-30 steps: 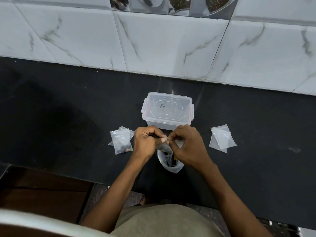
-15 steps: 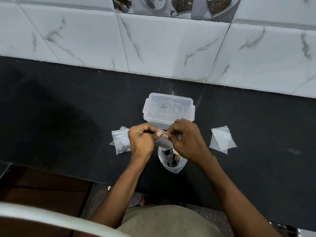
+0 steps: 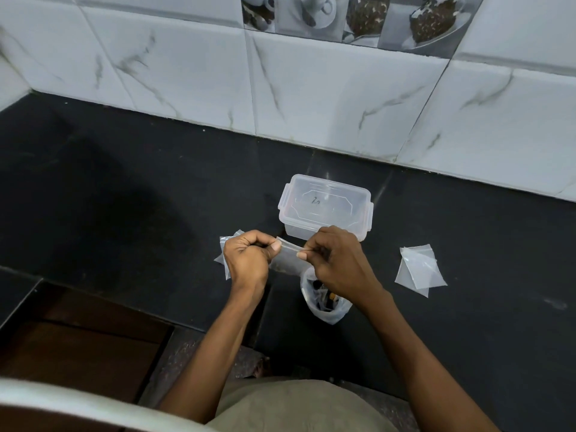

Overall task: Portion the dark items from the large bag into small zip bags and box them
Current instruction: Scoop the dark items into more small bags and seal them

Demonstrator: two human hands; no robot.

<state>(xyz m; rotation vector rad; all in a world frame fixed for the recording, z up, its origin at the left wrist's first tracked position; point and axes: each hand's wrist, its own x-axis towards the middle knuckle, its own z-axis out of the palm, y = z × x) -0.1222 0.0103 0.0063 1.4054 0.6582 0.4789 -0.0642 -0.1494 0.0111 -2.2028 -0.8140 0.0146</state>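
Note:
A small clear zip bag (image 3: 288, 256) is stretched between my left hand (image 3: 249, 258) and my right hand (image 3: 335, 260), each pinching one end of its top strip. Whether it holds anything I cannot tell. Below my right hand stands the large clear bag (image 3: 324, 304), open, with dark items inside. A clear plastic box (image 3: 325, 207) with its lid on sits just behind my hands. Filled small bags (image 3: 223, 244) lie mostly hidden behind my left hand. Empty zip bags (image 3: 419, 269) lie to the right.
The black counter (image 3: 124, 198) meets a white marble-tiled wall (image 3: 311, 88) at the back. Its front edge drops to a dark wooden cabinet (image 3: 78, 344) at lower left. My lap and a white curved rail show at the bottom.
My hands have drawn apart along the small bag's top strip, and the bag now shows stretched between them. The camera has tilted up and shifted.

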